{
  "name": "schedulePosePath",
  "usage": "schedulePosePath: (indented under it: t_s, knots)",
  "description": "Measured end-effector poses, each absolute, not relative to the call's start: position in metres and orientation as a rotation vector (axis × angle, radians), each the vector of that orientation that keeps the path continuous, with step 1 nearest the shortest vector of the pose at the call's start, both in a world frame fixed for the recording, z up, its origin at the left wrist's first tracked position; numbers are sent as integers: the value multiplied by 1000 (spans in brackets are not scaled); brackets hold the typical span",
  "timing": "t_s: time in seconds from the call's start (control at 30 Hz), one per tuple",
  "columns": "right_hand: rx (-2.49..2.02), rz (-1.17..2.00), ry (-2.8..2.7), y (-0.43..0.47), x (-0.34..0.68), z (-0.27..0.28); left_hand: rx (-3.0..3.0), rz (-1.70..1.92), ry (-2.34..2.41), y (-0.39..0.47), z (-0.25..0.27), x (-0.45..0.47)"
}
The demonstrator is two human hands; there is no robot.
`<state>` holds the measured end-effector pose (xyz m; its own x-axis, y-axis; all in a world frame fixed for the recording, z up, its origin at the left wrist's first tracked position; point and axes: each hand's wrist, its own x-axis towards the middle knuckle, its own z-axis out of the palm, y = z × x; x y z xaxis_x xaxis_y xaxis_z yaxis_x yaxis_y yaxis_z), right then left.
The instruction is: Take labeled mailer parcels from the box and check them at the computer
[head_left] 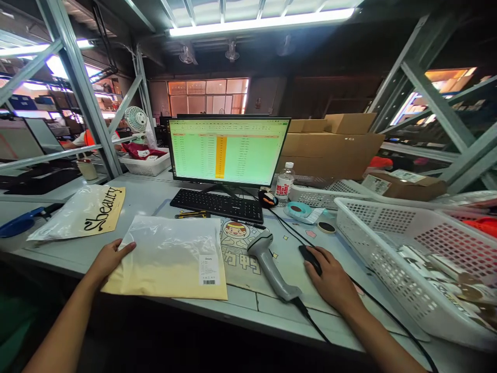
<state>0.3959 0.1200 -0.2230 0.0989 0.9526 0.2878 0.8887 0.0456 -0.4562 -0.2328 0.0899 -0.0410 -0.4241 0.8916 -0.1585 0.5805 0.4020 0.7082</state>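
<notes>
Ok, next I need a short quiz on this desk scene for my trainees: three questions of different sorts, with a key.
1. Fill in the blank: the right hand rests on a black ____.
2. True or false: the left hand is gripping the barcode scanner.
3. Multiple choice: what stands by the lower right corner of the monitor?
a) a red mug
b) a clear bottle with red print
c) a desk lamp

Key:
1. Mouse.
2. False; it holds the pale package by its left edge.
3. b
</notes>
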Motion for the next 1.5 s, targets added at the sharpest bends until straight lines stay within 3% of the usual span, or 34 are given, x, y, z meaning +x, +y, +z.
schedulePosePath:
  t_s: [0.4, 0.93, 1.03, 1.2, 1.33, 1.5]
  knots:
    - [-1825, 152, -1814, 125, 404, -229, 1293, 859, 2042, 88, -52, -239]
    - [-1812, 110, -1780, 120, 395, -227, 1261, 706, 2148, 93, -54, -252]
    - [-1797, 110, -1786, 118, 394, -225, 1306, 591, 2202, 94, -40, -251]
    - [-1817, 108, -1782, 116, 392, -222, 1530, 561, 2723, 116, 14, -207]
    - [-1837, 117, -1777, 114, 390, -221, 2049, 572, 2183, 165, 23, -106]
    - [-1834, 127, -1780, 112, 389, -218, 2700, 122, 1438, 234, -36, 31]
